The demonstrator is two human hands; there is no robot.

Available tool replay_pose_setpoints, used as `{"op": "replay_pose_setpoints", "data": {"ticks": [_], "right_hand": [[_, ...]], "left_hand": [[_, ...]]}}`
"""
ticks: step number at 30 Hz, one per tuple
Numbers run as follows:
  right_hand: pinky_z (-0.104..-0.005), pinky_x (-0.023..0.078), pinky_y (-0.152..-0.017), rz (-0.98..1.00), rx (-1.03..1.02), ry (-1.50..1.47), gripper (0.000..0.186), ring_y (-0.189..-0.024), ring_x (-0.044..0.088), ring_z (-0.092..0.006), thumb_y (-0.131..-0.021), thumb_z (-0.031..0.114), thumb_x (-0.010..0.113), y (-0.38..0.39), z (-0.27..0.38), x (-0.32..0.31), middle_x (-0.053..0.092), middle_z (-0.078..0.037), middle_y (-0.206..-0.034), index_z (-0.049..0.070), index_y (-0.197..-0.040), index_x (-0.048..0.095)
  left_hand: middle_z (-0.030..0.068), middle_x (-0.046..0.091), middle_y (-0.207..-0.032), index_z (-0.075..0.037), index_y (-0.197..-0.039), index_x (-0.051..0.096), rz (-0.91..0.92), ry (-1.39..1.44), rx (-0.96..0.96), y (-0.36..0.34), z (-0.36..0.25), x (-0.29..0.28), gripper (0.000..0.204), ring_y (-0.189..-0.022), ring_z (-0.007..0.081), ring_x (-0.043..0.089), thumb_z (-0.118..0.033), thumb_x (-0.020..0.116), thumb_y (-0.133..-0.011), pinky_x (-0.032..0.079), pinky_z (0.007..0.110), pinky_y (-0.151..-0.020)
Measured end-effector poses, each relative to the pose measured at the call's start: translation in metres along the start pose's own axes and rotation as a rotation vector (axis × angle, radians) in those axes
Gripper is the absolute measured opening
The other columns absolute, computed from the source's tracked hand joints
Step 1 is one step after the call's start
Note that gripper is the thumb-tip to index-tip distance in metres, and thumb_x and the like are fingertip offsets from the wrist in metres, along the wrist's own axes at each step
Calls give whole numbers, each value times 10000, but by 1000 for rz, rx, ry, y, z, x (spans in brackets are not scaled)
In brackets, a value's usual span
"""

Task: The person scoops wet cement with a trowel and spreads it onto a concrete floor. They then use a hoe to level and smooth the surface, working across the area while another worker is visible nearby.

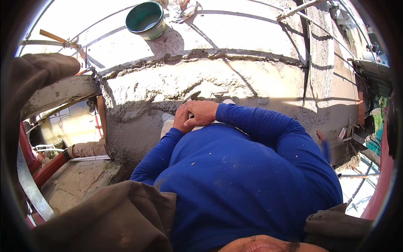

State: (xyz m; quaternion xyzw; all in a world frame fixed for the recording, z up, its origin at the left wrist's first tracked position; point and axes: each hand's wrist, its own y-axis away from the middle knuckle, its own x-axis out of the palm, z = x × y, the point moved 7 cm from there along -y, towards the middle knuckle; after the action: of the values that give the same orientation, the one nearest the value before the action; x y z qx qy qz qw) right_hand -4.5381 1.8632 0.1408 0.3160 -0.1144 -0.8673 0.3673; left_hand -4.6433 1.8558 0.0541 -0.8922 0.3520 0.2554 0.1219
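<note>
My left hand (181, 118) and my right hand (204, 112) meet in front of my belly, fingers folded over one another. Between them shows a small pale bit that I cannot identify. The right hand lies partly over the left and hides some of its fingers. Just beyond them, a dark, curved, blade-like thing (193, 96) rests on the rough wet mortar (155, 90). Near it lies a small slim tool (221, 92), perhaps a trowel, too small to make out. Both forearms wear blue sleeves.
A dark green bucket (153, 34) with greyish liquid stands on the sunlit ground ahead, beside a crumpled pale bag (184, 12). Wooden poles (300, 10) cross at the upper right. A concrete beam (63, 95) and a red metal bar (48, 171) are on the left.
</note>
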Motion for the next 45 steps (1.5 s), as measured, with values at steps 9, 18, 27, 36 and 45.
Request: {"op": "replay_pose_setpoints", "data": {"ticks": [9, 18, 27, 36, 45], "right_hand": [[-527, 539, -969, -70, 133, -177, 546, -1132, 697, -454, -939, 463, 731, 27, -51, 6, 739, -253, -1180, 26, -1263, 683], [-496, 558, -898, -385, 460, -182, 413, -1058, 717, -415, -904, 380, 749, 92, -243, 59, 754, -234, -1085, 37, -1134, 730], [-468, 572, -866, -596, 709, -354, 317, -989, 739, -381, -867, 274, 734, 178, -301, 84, 770, -217, -1045, 17, -1052, 748], [-456, 571, -915, -547, 667, -257, 355, -1052, 726, -382, -881, 299, 737, 162, -291, 55, 764, -222, -1103, 23, -1103, 756], [-458, 569, -930, -527, 517, -236, 319, -1063, 722, -380, -864, 294, 723, 132, -291, 39, 762, -208, -1096, 47, -1062, 763]], "left_hand": [[144, 705, -1294, -81, -1210, 662, 50, 337, -224, 25, 36, -28, 384, -1193, 298, 675, -145, 832, -872, 522, 420, -1031], [145, 698, -1351, -85, -1263, 679, 170, 225, -228, 14, 15, -55, 411, -1246, 278, 668, -209, 843, -907, 532, 425, -1052], [112, 726, -1306, -85, -1202, 719, 260, 164, -179, -6, 7, -69, 378, -1238, 267, 681, -156, 852, -855, 526, 411, -1065], [128, 723, -1293, -72, -1176, 707, 20, 416, -319, 8, 50, -75, 273, -1177, 226, 684, -186, 814, -952, 554, 379, -1000], [94, 728, -1250, -81, -1114, 703, -404, 601, -502, 67, 15, -161, 114, -1109, 177, 651, -73, 717, -1001, 518, 324, -978]]}}
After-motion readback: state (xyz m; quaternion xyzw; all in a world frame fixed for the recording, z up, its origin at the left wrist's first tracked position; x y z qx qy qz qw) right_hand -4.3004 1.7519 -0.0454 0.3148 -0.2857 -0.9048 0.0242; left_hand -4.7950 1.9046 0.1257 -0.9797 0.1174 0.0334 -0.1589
